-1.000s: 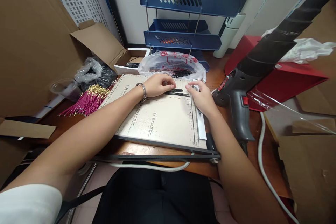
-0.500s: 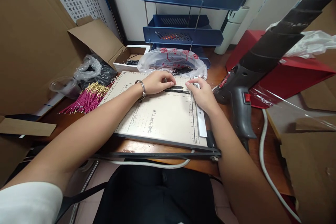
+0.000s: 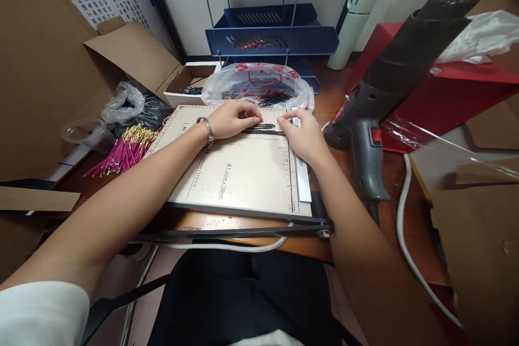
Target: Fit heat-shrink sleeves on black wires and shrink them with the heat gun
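A cream paper-cutter board printed with grid lines lies in front of me. Several thin black wires lie across its upper right part. My left hand, with a metal bracelet at the wrist, rests over their left ends, fingers curled and thumb close to the fingertips. From the other side my right hand reaches over the board's right edge, thumb and index fingertip brought together near the right ends of the wires. Anything pinched in either hand is too small to make out. The cutter's dark arm runs along the near edge.
Left of the board lies a bundle of magenta wires with gold ends. Behind it are a clear plastic bag with black wires, a white box and a blue rack. A heat gun stands at the right.
The view has shifted, so the board and both hands appear slightly further left and higher. My hands keep nearly the same pose over the black wires.
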Demonstrator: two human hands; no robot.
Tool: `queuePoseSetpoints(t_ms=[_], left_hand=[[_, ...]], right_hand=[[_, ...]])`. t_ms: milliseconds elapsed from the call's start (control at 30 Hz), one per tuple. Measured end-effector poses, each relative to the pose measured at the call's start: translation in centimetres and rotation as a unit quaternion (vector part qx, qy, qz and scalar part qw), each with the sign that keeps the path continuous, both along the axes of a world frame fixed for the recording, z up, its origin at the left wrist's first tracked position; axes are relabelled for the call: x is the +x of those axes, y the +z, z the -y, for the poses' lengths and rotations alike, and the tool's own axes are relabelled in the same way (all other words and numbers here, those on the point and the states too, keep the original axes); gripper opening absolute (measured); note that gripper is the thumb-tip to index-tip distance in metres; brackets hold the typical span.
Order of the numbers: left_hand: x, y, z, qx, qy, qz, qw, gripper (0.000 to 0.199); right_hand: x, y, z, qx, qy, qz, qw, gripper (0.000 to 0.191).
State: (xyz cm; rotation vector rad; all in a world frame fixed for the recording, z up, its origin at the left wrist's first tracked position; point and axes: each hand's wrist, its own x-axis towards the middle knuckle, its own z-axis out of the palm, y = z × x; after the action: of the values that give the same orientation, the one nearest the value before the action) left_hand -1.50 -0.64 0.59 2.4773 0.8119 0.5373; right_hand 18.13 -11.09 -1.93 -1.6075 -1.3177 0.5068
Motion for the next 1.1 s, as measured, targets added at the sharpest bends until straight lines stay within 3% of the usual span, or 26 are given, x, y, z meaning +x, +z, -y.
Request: queuePoseSetpoints(t_ms=[367, 1100], left_hand=[[0.0, -0.3, -0.2, -0.002, -0.007, 0.009, 1.0, 0.035], [-0.1, -0.3, -0.1, 0.006, -0.018, 0.011, 1.0, 0.027]], right_hand=[[0.5, -1.2, -0.5, 0.037, -0.001, 0.005, 0.999, 0.015], [0.4, -0.9, -0.4, 0.015, -0.012, -0.012, 1.0, 0.018]])
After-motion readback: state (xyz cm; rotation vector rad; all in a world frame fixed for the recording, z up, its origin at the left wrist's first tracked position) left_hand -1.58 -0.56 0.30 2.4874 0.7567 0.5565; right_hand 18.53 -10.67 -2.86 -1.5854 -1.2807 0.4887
